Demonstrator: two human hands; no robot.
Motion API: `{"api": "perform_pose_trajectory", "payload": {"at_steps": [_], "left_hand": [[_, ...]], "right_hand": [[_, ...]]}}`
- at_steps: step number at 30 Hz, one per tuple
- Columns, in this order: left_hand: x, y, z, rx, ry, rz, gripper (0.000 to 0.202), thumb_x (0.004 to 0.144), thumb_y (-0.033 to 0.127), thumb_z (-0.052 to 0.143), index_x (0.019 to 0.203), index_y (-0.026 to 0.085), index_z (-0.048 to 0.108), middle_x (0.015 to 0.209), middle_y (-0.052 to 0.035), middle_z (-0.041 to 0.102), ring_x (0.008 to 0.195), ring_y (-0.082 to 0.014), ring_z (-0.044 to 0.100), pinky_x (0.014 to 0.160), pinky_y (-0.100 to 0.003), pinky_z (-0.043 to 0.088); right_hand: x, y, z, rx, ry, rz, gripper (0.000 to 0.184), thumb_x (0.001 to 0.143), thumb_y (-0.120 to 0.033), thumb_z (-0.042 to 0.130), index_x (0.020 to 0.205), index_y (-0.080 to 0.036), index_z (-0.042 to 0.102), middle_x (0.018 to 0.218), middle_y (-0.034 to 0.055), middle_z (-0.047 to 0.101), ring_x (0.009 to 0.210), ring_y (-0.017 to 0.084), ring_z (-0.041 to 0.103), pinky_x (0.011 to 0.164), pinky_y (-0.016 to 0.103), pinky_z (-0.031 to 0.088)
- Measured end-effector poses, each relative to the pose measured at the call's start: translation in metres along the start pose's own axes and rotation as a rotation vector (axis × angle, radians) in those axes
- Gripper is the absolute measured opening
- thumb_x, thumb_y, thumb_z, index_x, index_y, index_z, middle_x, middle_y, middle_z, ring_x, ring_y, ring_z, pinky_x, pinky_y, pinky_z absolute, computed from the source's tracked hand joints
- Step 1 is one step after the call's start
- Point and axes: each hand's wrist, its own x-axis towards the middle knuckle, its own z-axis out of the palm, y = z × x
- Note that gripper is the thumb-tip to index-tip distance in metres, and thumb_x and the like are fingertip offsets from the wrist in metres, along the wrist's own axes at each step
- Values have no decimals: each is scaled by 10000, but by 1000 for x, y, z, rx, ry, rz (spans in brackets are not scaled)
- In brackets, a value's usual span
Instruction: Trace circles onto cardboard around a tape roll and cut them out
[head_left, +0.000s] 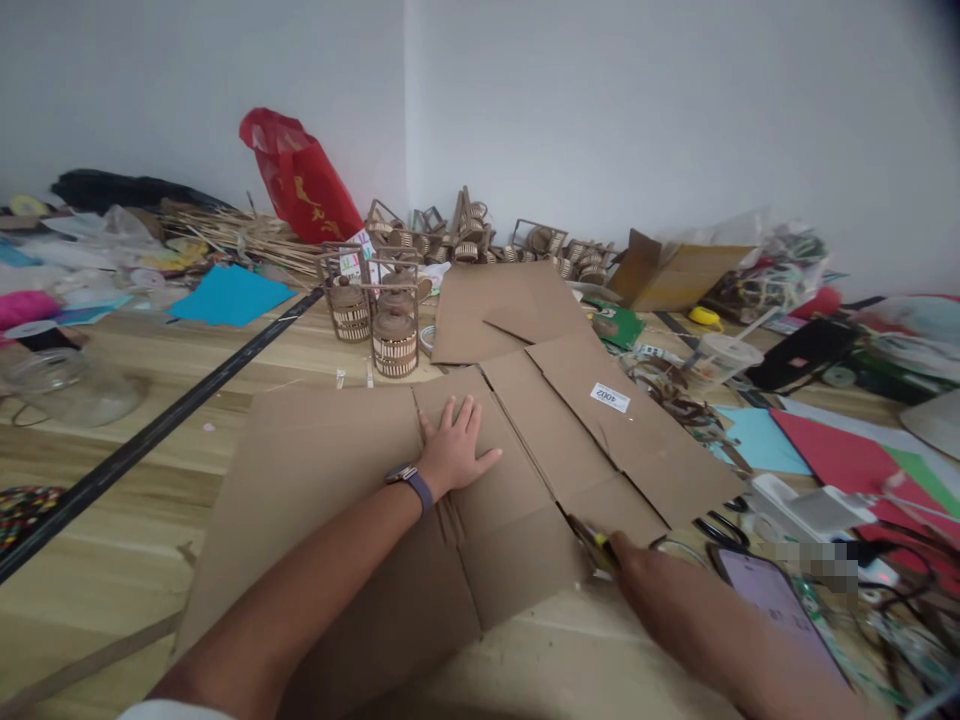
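Head view. The flattened cardboard [337,470] lay on a wooden surface [135,540]. The left hand [454,450] rested palm-down at the cardboard's middle, fingers spread. At the cardboard's near right edge, the right hand [637,570] gripped a yellow cutter [592,540], its fingertips hidden. The cardboard was probably light and stiff but creasing at its folds, so best pinned flat beside the blade.

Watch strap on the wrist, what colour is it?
The watch strap is purple, seen best in the head view.
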Motion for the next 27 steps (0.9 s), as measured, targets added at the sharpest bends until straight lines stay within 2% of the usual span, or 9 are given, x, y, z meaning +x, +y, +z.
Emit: {"api": "perform_pose_trajectory", "payload": {"at_steps": [3, 6, 8, 10, 12, 18, 27], "left_hand": [[-1, 0, -1, 5, -2, 2, 798, 963, 619, 415, 1588, 131, 324, 1689, -149, 261, 1526, -446, 241, 1139, -770, 276], [-1, 0, -1, 11, -2, 4, 802, 967, 626, 398, 1588, 126, 320, 1688, -151, 262, 1528, -440, 242, 1134, -782, 272], [-1, 0, 1, 19, 2, 6, 790, 972, 628, 387, 1590, 142, 321, 1690, -148, 258, 1531, -436, 238, 1136, -782, 266], [-1, -1, 2, 25, 7, 7, 770, 975, 630, 382, 1591, 172, 325, 1693, -141, 255, 1534, -432, 234, 1140, -777, 262], [-1, -1, 3, 27, 11, 6, 760, 975, 636, 381, 1592, 196, 326, 1693, -137, 257, 1534, -431, 234, 1137, -781, 258], [-1, -1, 5, 12, 21, 1, 794, 960, 659, 388, 1591, 181, 323, 1689, -137, 265, 1524, -443, 238, 1099, -836, 234], [-2, -1, 4, 1, 30, 1, 773, 966, 650, 382, 1588, 195, 330, 1688, -128, 272, 1532, -426, 231, 1116, -825, 226]], "right_hand": [[8, 2, -25, 18, 112, -8, 200, 1040, -124, 399, 1093, -133, 591, 941, 185, 780, 893, 282, 771, 602, 303, 425], [36, -19, -52, 32, 231, -47, 261, 1085, -214, 362, 1146, -110, 593, 957, 150, 760, 837, 244, 741, 653, 322, 491], [62, -39, -65, 45, 279, -70, 244, 1078, -297, 471, 1166, -132, 627, 999, 74, 738, 847, 198, 719, 754, 351, 562], [86, -57, -75, 43, 299, -69, 273, 1029, -352, 596, 1188, -137, 650, 1088, 78, 719, 915, 207, 711, 823, 399, 591], [105, -70, -82, 39, 303, -69, 303, 1001, -349, 647, 1216, -135, 652, 1164, 99, 702, 977, 225, 705, 857, 423, 596], [126, -81, -92, 27, 240, -47, 309, 986, -330, 672, 1214, -122, 655, 1187, 114, 695, 997, 233, 704, 855, 419, 602], [142, -85, -82, 6, 223, -22, 330, 987, -324, 669, 1259, -140, 636, 1233, 112, 678, 1027, 243, 696, 870, 436, 600]]}}
